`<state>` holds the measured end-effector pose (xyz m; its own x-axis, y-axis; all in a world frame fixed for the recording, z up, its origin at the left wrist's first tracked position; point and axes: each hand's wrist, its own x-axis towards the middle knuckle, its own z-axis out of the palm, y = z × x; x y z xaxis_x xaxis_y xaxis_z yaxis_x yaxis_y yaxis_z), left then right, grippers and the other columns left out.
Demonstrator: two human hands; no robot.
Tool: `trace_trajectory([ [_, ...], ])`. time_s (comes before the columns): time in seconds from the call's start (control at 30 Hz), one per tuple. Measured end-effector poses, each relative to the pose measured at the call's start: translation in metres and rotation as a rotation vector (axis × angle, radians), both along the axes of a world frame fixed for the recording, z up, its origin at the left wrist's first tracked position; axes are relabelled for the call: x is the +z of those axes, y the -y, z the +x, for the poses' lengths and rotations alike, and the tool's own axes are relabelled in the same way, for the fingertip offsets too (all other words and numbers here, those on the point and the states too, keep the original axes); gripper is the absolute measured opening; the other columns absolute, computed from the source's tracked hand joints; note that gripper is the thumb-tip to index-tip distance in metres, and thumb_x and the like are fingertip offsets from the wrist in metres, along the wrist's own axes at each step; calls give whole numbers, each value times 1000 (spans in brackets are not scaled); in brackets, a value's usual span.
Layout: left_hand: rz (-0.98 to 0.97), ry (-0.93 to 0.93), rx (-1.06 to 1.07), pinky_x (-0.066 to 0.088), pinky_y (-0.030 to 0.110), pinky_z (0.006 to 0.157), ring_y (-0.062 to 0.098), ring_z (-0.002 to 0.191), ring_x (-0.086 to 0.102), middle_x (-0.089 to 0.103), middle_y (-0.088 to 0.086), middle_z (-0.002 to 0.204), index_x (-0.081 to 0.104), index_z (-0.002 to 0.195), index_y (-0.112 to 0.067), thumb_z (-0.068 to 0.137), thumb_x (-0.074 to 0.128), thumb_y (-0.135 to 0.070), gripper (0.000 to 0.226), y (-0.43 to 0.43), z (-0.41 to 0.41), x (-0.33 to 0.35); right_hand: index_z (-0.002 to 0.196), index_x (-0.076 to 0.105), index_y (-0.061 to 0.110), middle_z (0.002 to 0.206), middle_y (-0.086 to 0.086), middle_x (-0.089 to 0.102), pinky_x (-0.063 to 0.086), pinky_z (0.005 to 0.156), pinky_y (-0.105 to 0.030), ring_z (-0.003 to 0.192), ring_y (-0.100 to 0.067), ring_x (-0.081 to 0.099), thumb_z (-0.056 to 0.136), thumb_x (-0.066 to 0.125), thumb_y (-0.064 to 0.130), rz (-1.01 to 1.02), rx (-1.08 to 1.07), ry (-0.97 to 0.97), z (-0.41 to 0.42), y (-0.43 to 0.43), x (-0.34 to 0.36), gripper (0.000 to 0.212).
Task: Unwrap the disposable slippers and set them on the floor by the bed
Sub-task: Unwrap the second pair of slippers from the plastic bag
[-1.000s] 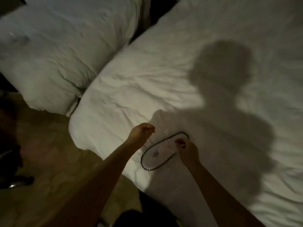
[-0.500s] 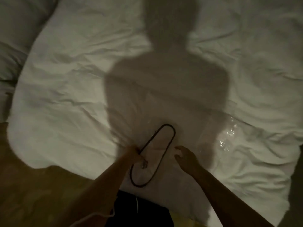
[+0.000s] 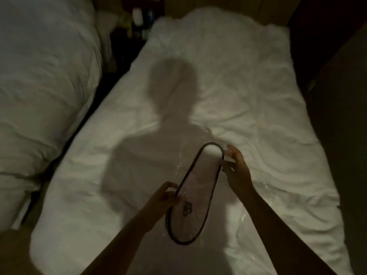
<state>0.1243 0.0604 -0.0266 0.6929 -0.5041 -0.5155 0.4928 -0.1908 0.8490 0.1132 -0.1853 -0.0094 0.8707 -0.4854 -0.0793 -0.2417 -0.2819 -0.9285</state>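
Note:
A flat white disposable slipper with dark edging and a dark logo lies above the white bed, inside thin clear plastic wrap. My left hand pinches the slipper's left edge near its middle. At the far tip, my right hand holds the slipper's right side together with the wrap. More crinkled clear plastic lies on the duvet under my right forearm. Only one slipper outline shows; whether a second lies beneath it I cannot tell.
A second bed with white bedding stands at the left, with a dark gap between the beds. A nightstand with bottles sits at the head of that gap. Brown floor shows at the lower left. Dark wall bounds the right.
Both hands have taken hold of the slipper and lifted it off the duvet. The right hand moved from beside the slipper up to its far tip. The view shifted back.

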Motion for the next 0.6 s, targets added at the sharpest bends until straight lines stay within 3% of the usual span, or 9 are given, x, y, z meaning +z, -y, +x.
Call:
trace_trajectory([
  [0.07, -65, 122, 44, 55, 25, 63, 19, 79, 70, 73, 10, 90, 57, 103, -11, 88, 59, -4, 16, -4, 22, 52, 127, 49, 20, 107, -1, 60, 52, 85, -36, 95, -19, 61, 94, 53, 8, 164, -32, 154, 21, -4, 66, 36],
  [0.17, -169, 287, 96, 55, 21, 62, 15, 81, 74, 77, 2, 90, 64, 100, -27, 89, 60, -11, 20, -8, 47, 134, 124, 53, 23, 95, 0, 62, 54, 87, -30, 91, -14, 62, 96, 49, 14, 162, -32, 352, 43, -6, 168, 29],
  [0.27, -280, 454, 107, 57, 21, 68, 17, 91, 73, 76, 1, 100, 66, 103, -28, 88, 62, -17, 19, -12, 54, 210, 116, 61, 28, 103, 4, 65, 55, 80, -28, 94, -10, 65, 95, 53, 22, 178, 27, 507, 45, -10, 267, 23],
  [0.37, -351, 595, 168, 57, 20, 67, 15, 91, 73, 76, 0, 101, 69, 100, -28, 87, 61, -15, 20, -13, 53, 264, 101, 70, 33, 105, 10, 72, 56, 73, -22, 94, -4, 69, 93, 56, 25, 135, 90, 611, 34, -13, 346, 17],
  [0.43, -381, 679, 184, 57, 20, 68, 14, 91, 73, 77, -1, 99, 70, 98, -29, 88, 59, -12, 23, -13, 50, 299, 101, 73, 29, 103, 9, 75, 54, 70, -16, 95, -5, 69, 94, 52, 30, 134, 164, 649, 22, -13, 395, 22],
  [0.53, -404, 788, 157, 55, 25, 71, 15, 91, 72, 76, -2, 98, 69, 98, -30, 80, 63, -17, 23, -12, 47, 340, 104, 74, 23, 97, 6, 75, 53, 73, -23, 90, -11, 67, 92, 49, 40, 128, 302, 618, 7, -14, 453, 32],
  [0.6, -425, 816, 165, 55, 22, 71, 14, 92, 72, 76, -4, 100, 69, 99, -33, 75, 61, -22, 28, -10, 45, 355, 100, 76, 28, 97, 8, 76, 51, 76, -23, 89, -7, 68, 89, 54, 37, 67, 355, 624, -2, -15, 479, 26],
])
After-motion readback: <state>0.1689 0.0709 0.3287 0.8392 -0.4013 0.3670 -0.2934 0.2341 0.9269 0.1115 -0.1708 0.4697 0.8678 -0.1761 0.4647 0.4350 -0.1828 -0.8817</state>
